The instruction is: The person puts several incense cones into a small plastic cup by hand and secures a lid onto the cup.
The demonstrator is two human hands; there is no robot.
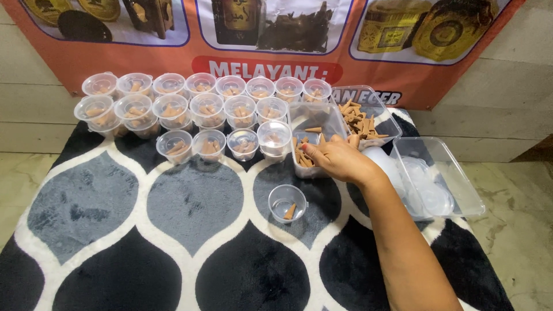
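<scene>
our right hand (337,158) covers part of the clear tub (314,124) toward twelve o'clock, so we cannot see its fingertips or tell whether they pinch a brown cone. the forearm runs off the bottom edge at five o'clock. our left hand is out of the picture. the banner (276,40) at twelve o'clock is cut by the top edge. the rug (196,230) is cropped at six o'clock. in the far row of small cups (199,83) the cones are too small to count. the stacked lids in the tray (443,178) at three o'clock blur together.
</scene>
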